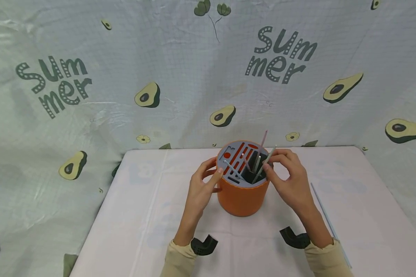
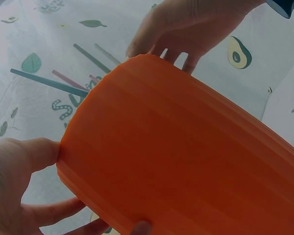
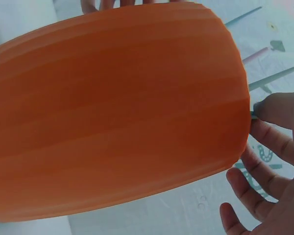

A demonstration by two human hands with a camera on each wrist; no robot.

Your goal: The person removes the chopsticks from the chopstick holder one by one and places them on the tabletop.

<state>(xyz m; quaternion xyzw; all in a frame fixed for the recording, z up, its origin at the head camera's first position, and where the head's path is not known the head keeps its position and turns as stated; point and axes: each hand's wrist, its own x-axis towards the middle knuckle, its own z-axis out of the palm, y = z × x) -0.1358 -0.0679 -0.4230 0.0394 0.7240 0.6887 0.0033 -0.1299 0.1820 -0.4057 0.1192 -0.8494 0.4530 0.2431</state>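
Observation:
An orange ribbed pen holder (image 1: pixel 243 200) with a grey slotted top (image 1: pixel 228 175) stands on the table. My left hand (image 1: pixel 202 188) holds its left side, thumb at the rim and fingers around the wall. Several thin straws lean out of the black compartment in its top, among them a long pink straw (image 1: pixel 263 139) and a blue straw (image 1: pixel 231 167). At the right rim my right hand (image 1: pixel 291 179) pinches a pale green straw (image 1: pixel 261 170) between thumb and forefinger; its other fingers lie loosely bent beside the wall (image 3: pixel 137 107). The orange wall hides the straws' lower ends in both wrist views.
A long pale blue stick (image 1: pixel 327 219) lies on the white table (image 1: pixel 166 215), to the right of my right forearm. Behind the table hangs a pale cloth (image 1: pixel 180 77) printed with avocados and lettering. A black curved band (image 1: pixel 203 245) sits at each wrist.

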